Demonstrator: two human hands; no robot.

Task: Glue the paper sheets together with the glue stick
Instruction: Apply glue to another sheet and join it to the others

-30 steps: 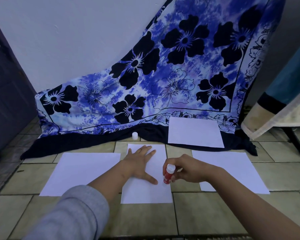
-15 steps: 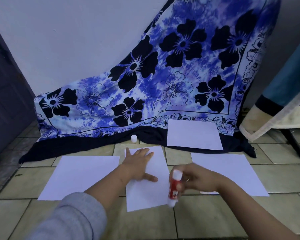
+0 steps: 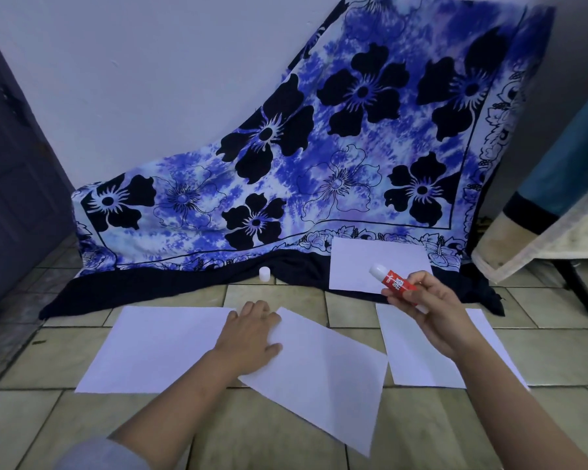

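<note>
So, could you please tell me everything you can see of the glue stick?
The glue stick is a small tube with a red printed label and a white, uncapped tip pointing up and to the left. It is held in the air in the grip of the right hand, tilted, above the floor and touching no sheet. Its lower end is hidden by the fingers.

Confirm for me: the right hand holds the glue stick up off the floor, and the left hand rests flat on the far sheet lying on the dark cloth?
Not quite. The head view shows the left hand on the tilted middle sheet on the tiles, not the far sheet. The right hand does hold the glue stick up.
</note>
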